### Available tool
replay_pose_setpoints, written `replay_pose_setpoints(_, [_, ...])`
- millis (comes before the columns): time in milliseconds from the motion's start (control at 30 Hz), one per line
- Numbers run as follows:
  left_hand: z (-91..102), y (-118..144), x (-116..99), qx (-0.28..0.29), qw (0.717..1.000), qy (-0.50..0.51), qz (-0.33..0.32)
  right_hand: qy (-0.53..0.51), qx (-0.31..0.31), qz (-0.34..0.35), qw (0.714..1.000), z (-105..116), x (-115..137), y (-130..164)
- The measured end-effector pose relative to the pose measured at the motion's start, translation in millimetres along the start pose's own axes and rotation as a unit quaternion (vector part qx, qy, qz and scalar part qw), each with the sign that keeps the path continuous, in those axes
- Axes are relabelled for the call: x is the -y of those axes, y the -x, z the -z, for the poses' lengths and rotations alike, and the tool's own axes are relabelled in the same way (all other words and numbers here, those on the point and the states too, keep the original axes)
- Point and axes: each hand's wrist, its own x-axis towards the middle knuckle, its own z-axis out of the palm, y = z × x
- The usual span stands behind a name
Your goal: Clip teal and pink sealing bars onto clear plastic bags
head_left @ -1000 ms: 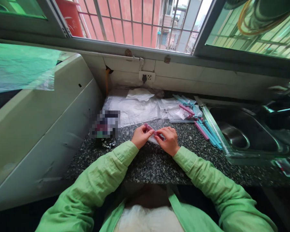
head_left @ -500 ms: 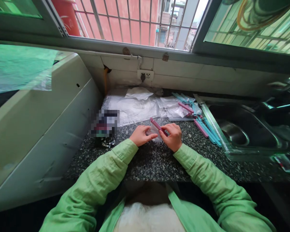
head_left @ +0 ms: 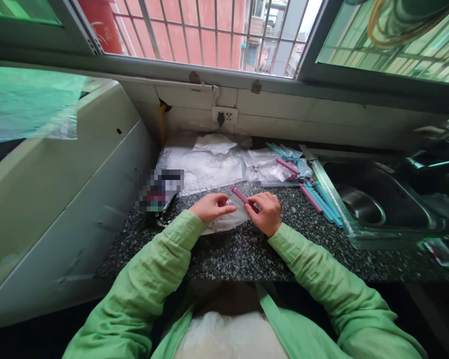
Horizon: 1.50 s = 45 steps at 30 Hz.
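Over a speckled counter (head_left: 239, 252), R hand (head_left: 266, 213) pinches pink sealing clip (head_left: 242, 196) btwn thumb & fingertips; L hand (head_left: 210, 206) fingers closed on clear plastic bag (head_left: 226, 222), just below clip.

The countertop (head_left: 243, 254) is black granite flecked all over with white and grey, and on it lie a pink sealing clip (head_left: 242, 196), a clear small bag (head_left: 228, 219) and, toward the wall, a heap of milky white plastic bags (head_left: 209, 167). Near the steel-grey sink (head_left: 362, 209) the loose clips (head_left: 318, 197) are mostly teal-blue with a few pink ones among them. Both sleeves (head_left: 153, 279) are light green, the wall tiles (head_left: 322, 117) off-white, and the wall outside the window (head_left: 202, 30) salmon red behind pale grey bars.
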Motion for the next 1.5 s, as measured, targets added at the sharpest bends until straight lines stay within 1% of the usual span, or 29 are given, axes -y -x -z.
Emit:
replay_pose_setpoints(133, [-0.2,-1.1,0.1,-0.057,0.998,0.019,-0.010,-0.001,0.002,0.008,1.000,0.1,1.1,1.0])
replay_pose_setpoints(233, [0.3,-1.3,-1.0,-0.122,0.992,0.023,-0.019,-0.001,-0.002,0.016,1.000,-0.9,1.3,1.8])
replay_pose_setpoints(300, [-0.2,-1.7,0.0,-0.166,0.985,0.045,-0.022,0.000,-0.003,0.021,1.000,-1.5,1.8,2.2])
replay_pose_setpoints(367, [-1.8,-2.7,2.2,-0.190,0.979,0.074,-0.022,0.002,-0.003,0.027,1.000,-1.8,3.0,2.5])
replay_pose_setpoints(433, [-4.3,-3.8,4.7,-0.195,0.976,0.093,-0.021,0.005,-0.001,0.033,0.999,-1.7,4.8,2.8])
replay_pose_setpoints(533, [-8.0,-4.9,5.9,-0.190,0.978,0.090,-0.016,0.007,0.004,0.044,0.999,-2.0,7.5,3.5])
replay_pose_setpoints(767, [-10.5,-3.4,-1.8,-0.174,0.981,0.082,-0.001,0.015,0.009,0.058,0.998,-4.1,8.6,5.5])
replay_pose_setpoints(1267, [-18.5,-7.0,3.5,-0.192,0.974,0.119,0.019,0.006,0.005,0.071,0.997,-2.6,8.3,5.0])
replay_pose_setpoints(1500, [-21.8,-5.9,2.2,-0.197,0.972,0.123,0.028,-0.006,0.003,0.076,0.997,-0.8,7.8,2.4])
